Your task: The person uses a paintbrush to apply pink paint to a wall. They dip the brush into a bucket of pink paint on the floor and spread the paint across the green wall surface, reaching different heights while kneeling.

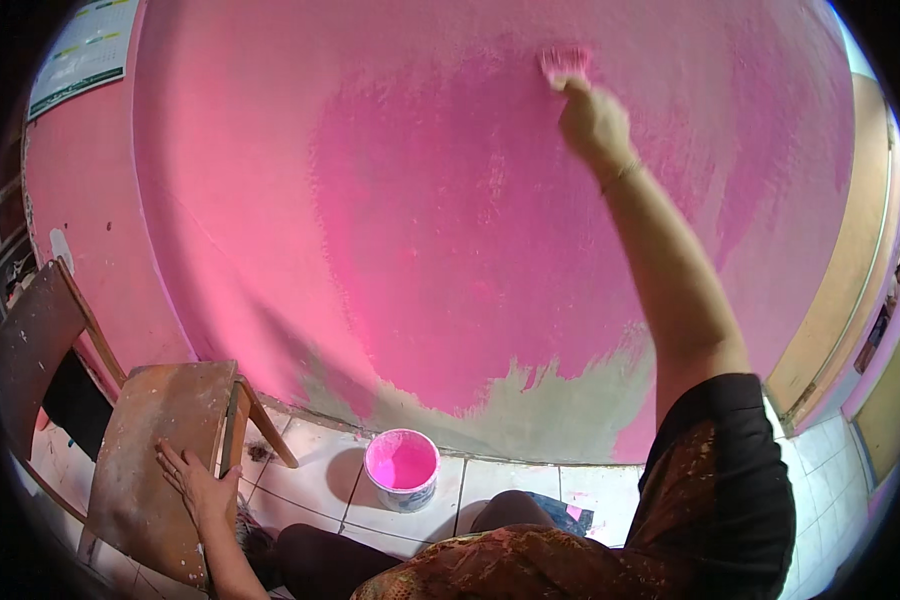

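Note:
My right hand (597,125) is raised high, closed around a paintbrush (566,64) whose pink-coated bristles lie against the wall (450,200). Its handle is hidden in my fist. A broad patch of deeper, wet-looking pink covers the middle of that wall, with a ragged edge above a bare greyish strip near the floor. Low on the left, my left hand (198,488) rests flat with fingers spread on the seat of a brown wooden chair (160,410). On the floor between my arms stands a white bucket (403,470) with bright pink paint inside.
White floor tiles (315,455) run along the wall's foot. A wooden door frame (840,260) borders the wall on the right. At upper left hangs a calendar (85,55). My knees are close to the bucket, and a dark blue piece (560,512) lies on the tiles.

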